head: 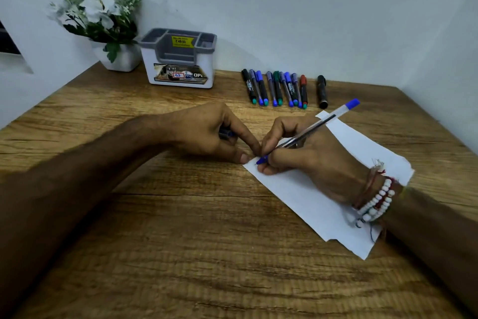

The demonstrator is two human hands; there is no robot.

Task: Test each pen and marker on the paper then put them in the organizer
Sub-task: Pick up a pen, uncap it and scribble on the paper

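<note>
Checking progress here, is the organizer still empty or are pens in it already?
Looks empty: nothing sticks up from the organizer, and its visible compartments are bare. Their bottoms are hidden.

A wood-grain worktop (pixel 181 254) carries a white paper (pixel 297 194), a row of pens and markers (pixel 278 88), a grey-white organizer (pixel 178 60) and a potted plant (pixel 121 57).
</note>
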